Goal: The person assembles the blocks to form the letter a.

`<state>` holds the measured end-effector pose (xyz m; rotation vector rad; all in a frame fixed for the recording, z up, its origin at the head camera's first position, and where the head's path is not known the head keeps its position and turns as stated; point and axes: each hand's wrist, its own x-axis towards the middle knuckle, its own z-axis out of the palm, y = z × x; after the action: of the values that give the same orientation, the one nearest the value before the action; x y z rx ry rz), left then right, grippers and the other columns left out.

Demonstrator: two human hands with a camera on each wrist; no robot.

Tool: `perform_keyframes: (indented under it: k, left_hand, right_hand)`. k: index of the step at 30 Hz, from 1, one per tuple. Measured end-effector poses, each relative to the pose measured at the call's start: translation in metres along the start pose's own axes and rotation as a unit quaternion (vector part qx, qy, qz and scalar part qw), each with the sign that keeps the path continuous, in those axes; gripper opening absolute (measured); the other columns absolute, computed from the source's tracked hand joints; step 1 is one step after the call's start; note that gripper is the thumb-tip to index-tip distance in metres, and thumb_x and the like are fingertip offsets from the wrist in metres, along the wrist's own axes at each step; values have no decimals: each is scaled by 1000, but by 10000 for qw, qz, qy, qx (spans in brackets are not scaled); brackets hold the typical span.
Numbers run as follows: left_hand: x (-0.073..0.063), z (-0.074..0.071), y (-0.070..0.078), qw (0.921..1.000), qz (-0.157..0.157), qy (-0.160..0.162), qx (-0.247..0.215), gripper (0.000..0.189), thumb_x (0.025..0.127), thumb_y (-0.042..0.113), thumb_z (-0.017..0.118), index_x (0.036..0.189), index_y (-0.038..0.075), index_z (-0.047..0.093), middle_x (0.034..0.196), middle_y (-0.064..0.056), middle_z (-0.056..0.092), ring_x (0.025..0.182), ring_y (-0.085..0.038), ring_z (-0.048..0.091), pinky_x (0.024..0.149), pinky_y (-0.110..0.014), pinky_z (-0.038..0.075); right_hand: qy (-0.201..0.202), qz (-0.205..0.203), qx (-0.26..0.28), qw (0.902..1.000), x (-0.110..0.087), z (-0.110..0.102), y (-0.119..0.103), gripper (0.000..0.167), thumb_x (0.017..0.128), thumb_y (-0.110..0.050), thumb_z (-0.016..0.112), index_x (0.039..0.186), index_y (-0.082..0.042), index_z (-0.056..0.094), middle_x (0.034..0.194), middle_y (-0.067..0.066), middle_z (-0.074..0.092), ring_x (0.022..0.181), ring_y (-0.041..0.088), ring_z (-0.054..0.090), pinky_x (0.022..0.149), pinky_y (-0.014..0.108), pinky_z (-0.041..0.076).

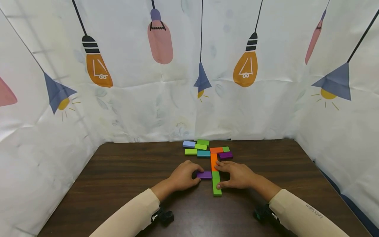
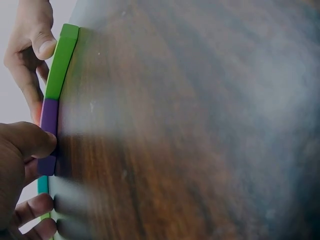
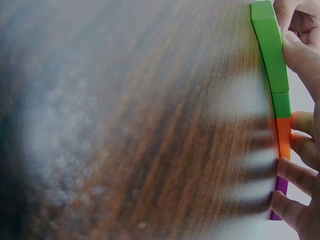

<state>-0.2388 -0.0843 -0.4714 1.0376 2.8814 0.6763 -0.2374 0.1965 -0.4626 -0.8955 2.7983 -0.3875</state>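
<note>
My left hand (image 1: 186, 176) pinches a purple block (image 1: 204, 175) between thumb and fingers, its right end against a green block (image 1: 216, 186). My right hand (image 1: 235, 174) lies flat beside that green block, thumb on its side and fingertips on the orange block (image 1: 214, 161) beyond it. The left wrist view shows my left thumb (image 2: 31, 140) on the purple block (image 2: 49, 125), with the green block (image 2: 61, 62) past it. In the right wrist view the green block (image 3: 270, 47), orange block (image 3: 283, 137) and a purple block (image 3: 281, 186) form one line under my right fingers (image 3: 300, 55).
More blocks lie at the back of the dark wooden table (image 1: 124, 171): light blue (image 1: 189, 144), green (image 1: 203, 142), two lime (image 1: 191, 151), teal (image 1: 203, 153), orange (image 1: 216, 150) and purple (image 1: 225, 155). A white printed curtain (image 1: 177, 98) encloses three sides.
</note>
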Motion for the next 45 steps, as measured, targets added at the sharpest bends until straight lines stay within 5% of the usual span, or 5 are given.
perform_keyframes:
  k: [28,38,45]
  left_hand:
    - [3,-5,1,9999,69,-90,-21,38,91,30,77,126,17,71,121,5,69,109,-17,56,99,-40,48]
    - [6,-21,-14,9994,-76,346,4,38,96,35,72,127,13,69,124,0,69,114,-23,59,101,-45,48]
    - [9,-31,-28,9964,-300,641,465,39,96,34,72,128,11,69,128,-6,68,122,-30,57,104,-49,46]
  right_hand:
    - [71,-92,14,9999,-1,1,1,92,82,-82,59,153,-24,51,161,-4,40,146,29,38,98,66,45]
    - [120,-150,57,9998,-2,0,0,91,82,-80,61,153,-23,51,160,-3,41,146,30,39,97,65,46]
    - [122,-129,37,9998,-2,1,-1,91,82,-80,62,153,-23,52,160,-3,41,146,30,39,95,64,47]
